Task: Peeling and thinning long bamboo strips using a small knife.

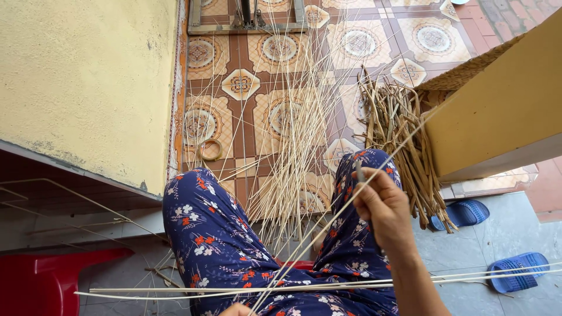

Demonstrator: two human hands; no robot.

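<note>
Fingers of right hand [381, 206] curled tight together, pinching a thin pale cane strip [328, 222] plus a small grey blade-like tool [359, 171] poking up from the fist. Strip runs diagonally, lower left near the lap to upper right past the dried reed bundle [404, 140]. It passes through the fingertips, over the floral trousers [222, 246]. Left hand [237, 310] barely visible at bottom edge; grip cannot be told.
</note>
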